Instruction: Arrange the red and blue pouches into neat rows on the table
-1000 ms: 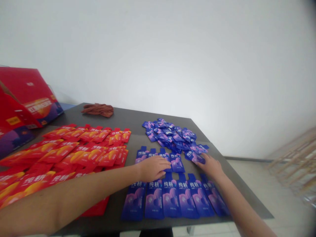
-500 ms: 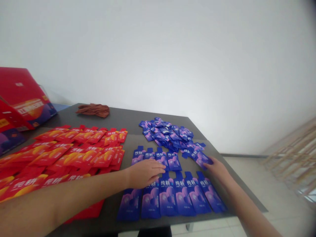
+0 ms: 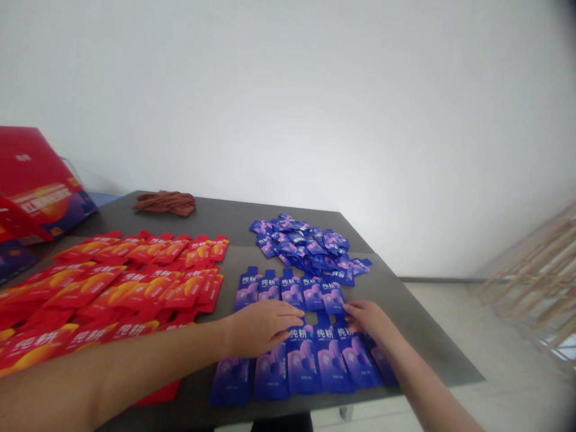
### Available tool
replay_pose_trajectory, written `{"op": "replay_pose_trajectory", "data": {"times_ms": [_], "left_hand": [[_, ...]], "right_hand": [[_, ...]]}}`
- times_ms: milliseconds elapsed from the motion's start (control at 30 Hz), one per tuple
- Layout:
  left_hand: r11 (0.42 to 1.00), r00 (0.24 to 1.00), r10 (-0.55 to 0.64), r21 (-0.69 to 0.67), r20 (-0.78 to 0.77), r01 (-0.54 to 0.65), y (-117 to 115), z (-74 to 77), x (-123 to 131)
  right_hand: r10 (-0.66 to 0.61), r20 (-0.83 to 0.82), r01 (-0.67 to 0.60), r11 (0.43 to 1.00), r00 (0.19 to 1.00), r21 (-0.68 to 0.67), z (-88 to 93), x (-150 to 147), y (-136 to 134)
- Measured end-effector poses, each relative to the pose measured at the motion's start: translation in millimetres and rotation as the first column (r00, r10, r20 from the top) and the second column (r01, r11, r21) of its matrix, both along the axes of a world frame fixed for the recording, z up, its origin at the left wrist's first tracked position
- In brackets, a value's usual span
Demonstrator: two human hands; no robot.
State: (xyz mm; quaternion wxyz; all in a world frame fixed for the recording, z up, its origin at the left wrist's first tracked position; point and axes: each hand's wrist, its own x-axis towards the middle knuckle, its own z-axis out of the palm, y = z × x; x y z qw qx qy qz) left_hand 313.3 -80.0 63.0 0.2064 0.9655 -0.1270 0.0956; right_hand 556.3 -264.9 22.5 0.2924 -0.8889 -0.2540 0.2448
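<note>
In the head view, blue-purple pouches with notched tops lie in two rows near the table's front. My right hand (image 3: 371, 321) pinches the lower right corner of a blue pouch (image 3: 333, 296) at the right end of the back row. My left hand (image 3: 267, 327), fingers stretched out and palm down, rests over the left part of the rows, covering the tops of some front-row pouches. Below it lies a front-row pouch (image 3: 272, 375). Behind the rows is a loose heap of blue pouches (image 3: 303, 243).
Red-orange pouches (image 3: 94, 285) lie in overlapping rows on the left. Red boxes (image 3: 40, 180) stand at the far left, and a brown cloth (image 3: 165, 203) lies at the back of the dark table (image 3: 216, 210). Wooden slats (image 3: 535, 282) are on the right beyond the table edge.
My right hand has moved left and toward me, bringing the pouch from beside the heap to the back row's right end. My left hand has barely moved.
</note>
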Motion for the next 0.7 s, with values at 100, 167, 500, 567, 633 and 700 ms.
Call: {"op": "replay_pose_trajectory", "data": {"times_ms": [100,167,500,567,633,700], "left_hand": [[1.000,1.000,0.000,-0.007,-0.004,0.000,1.6,1.5,-6.3],[1.000,1.000,0.008,-0.009,-0.007,-0.008,2.6,4.7,-12.3],[0.979,0.983,0.181,0.086,0.027,-0.183,17.0,29.3,-57.8],[0.951,0.959,0.276,0.125,0.069,-0.283,30.4,29.7,-75.5],[0.900,0.908,0.401,0.134,0.123,-0.415,45.3,27.1,-97.5],[0.826,0.830,0.526,0.120,0.184,-0.550,57.4,22.0,-122.2]], "right_hand": [[0.029,0.233,-0.007,0.995,0.972,-0.096,4.2,15.3,-3.1],[0.039,0.386,0.009,0.993,0.922,-0.121,7.3,29.4,-3.0],[0.298,0.594,-0.175,0.951,0.747,-0.257,-28.1,94.5,47.4],[0.330,0.581,-0.190,0.938,0.744,-0.290,-35.7,105.1,52.3],[0.332,0.584,-0.181,0.936,0.741,-0.302,-40.4,115.9,55.6],[0.318,0.591,-0.163,0.940,0.741,-0.301,-43.1,126.1,59.1]]}}
